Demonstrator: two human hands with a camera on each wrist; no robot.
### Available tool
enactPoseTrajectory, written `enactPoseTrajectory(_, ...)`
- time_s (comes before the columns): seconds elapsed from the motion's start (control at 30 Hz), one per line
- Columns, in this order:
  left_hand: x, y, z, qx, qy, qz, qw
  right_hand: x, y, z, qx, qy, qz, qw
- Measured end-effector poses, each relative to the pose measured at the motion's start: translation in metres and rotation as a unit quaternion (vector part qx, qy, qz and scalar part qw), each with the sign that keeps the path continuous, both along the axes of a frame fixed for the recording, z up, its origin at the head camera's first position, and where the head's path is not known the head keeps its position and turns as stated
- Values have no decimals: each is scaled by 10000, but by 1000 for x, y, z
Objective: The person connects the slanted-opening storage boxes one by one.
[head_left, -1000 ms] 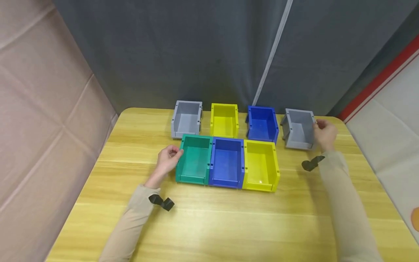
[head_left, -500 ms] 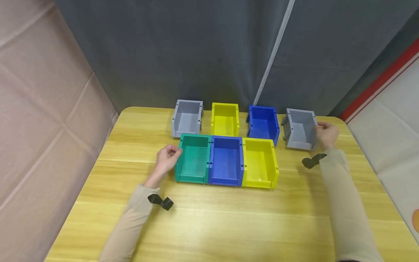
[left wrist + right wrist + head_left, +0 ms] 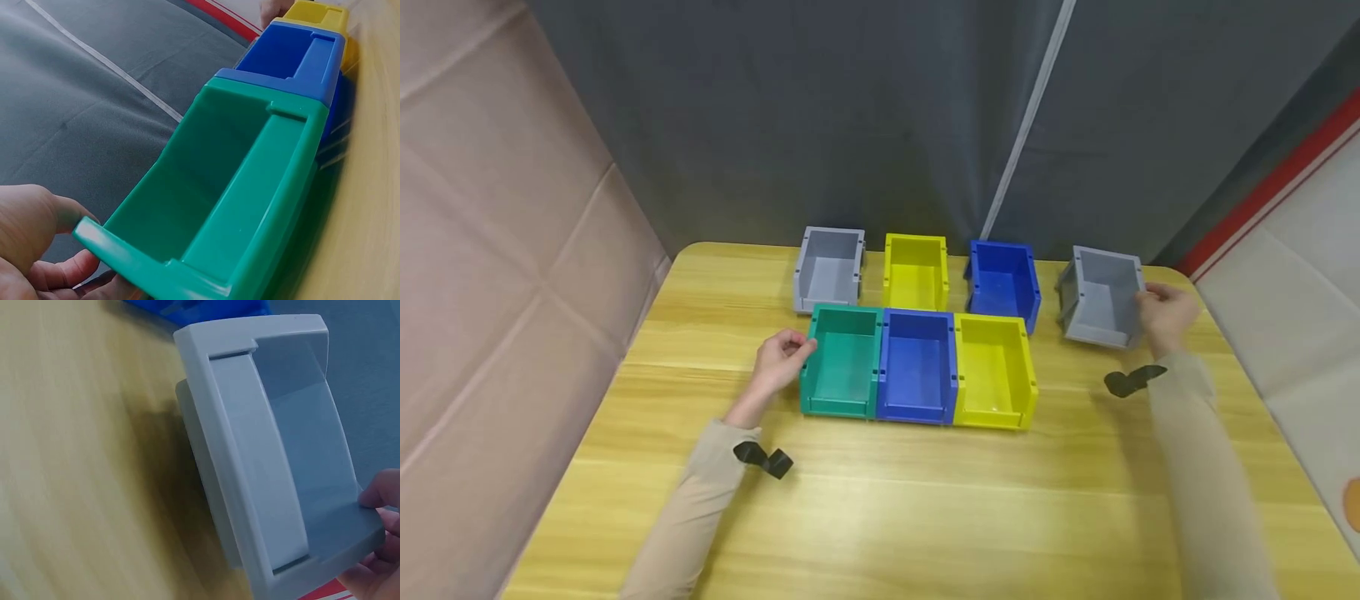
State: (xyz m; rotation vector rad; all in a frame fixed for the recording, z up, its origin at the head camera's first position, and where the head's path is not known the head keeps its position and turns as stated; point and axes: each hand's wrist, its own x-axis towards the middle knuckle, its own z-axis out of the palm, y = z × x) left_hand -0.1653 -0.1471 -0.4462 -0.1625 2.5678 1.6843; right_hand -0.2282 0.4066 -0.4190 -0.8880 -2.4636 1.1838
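In the head view my left hand (image 3: 781,360) is at the left wall of a green storage bin (image 3: 844,367). The left wrist view shows its thumb and fingers pinching the wall of that bin. Against the green bin stand a blue bin (image 3: 917,371) and a yellow bin (image 3: 992,375), side by side in a front row. At the right my right hand (image 3: 1167,315) pinches the right wall of a grey bin (image 3: 1105,300), thumb inside and fingers outside. That grey bin sits slightly turned, with a shadow beside it in the right wrist view (image 3: 259,456).
Behind the front row stand another grey bin (image 3: 827,271), a smaller-looking yellow bin (image 3: 916,275) and a dark blue bin (image 3: 1002,287). All rest on a wooden table (image 3: 910,508). A dark grey curtain (image 3: 812,117) hangs along the table's back edge.
My right hand and the grey bin have moved right, away from the dark blue bin, and the grey bin has turned a little. My left hand stays at the green bin.
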Motion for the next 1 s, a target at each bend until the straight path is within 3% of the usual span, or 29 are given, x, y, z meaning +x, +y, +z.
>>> enactPoseTrajectory(0.47, 0, -2, -2, 90, -94, -87, 9999, 48, -1, 28, -578, 706, -50, 9958)
enactPoseTrajectory(0.67, 0, -2, -1, 70, -114, -119, 9998, 71, -15, 37, -712, 880, 148, 9935)
enactPoseTrajectory(0.8, 0, -2, -1, 84, -143, -135, 9998, 86, -26, 38, -626, 778, 295, 9946)
enactPoseTrajectory(1.0, 0, -2, -1, 119, -147, -109, 9998, 103, -45, 35, -63, 768, 297, 9966)
